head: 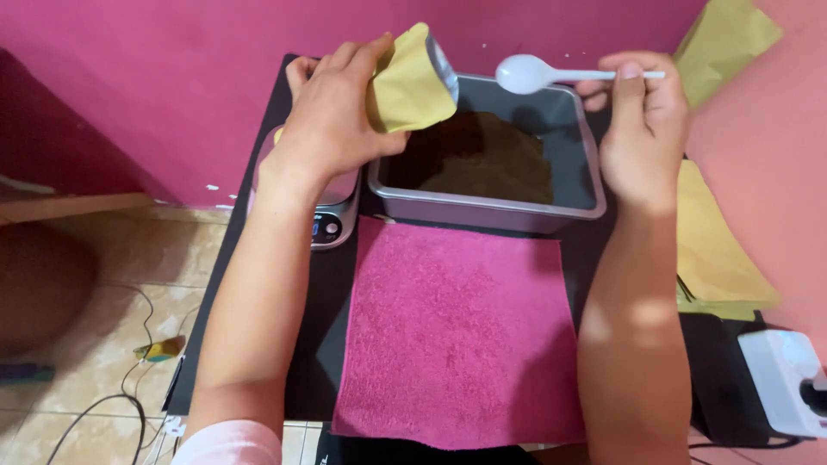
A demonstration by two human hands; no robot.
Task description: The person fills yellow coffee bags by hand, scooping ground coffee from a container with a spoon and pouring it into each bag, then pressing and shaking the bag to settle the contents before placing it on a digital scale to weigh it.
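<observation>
Above the tray: the grey metal tray (pixel 482 209) of dark powder is partly roofed by the yellow pouch (pixel 412 82) in the left hand (pixel 332 120) and the white spoon (pixel 551 73) in the right hand (pixel 642 129); an open gap shows between pouch and spoon bowl.
Front of the tray: the pink cloth (pixel 457 331) lies flat, with open room between both forearms.
Left side: the small scale (pixel 332 220) sits just beside the tray, under the left wrist.
Right side: yellow pouches (pixel 715 250) and a white adapter (pixel 788 379) crowd the edge.
Behind: the pink wall (pixel 172 69) stands close behind the tray.
</observation>
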